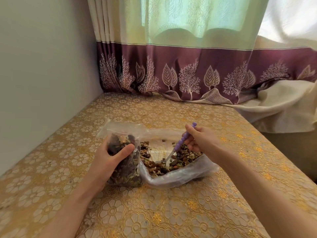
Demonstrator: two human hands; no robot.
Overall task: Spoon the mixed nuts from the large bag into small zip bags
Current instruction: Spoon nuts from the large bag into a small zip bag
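Observation:
A large clear bag [192, 174] lies open on the table, with mixed nuts [181, 160] spread inside it. My right hand [200, 140] holds a spoon by its purple beaded handle [182, 140]; the metal bowl of the spoon [163, 161] dips into the nuts. Left of the large bag stands a small zip bag [127, 162], upright and nearly full of nuts, its open mouth at the top. My left hand [109, 158] grips that small bag from the left side, thumb across its front.
The table wears a gold floral cloth [154, 212]. A bare wall [42, 83] runs along the left edge. A purple-and-green curtain [188, 74] hangs at the back, and cream fabric [283, 107] is bunched at the back right.

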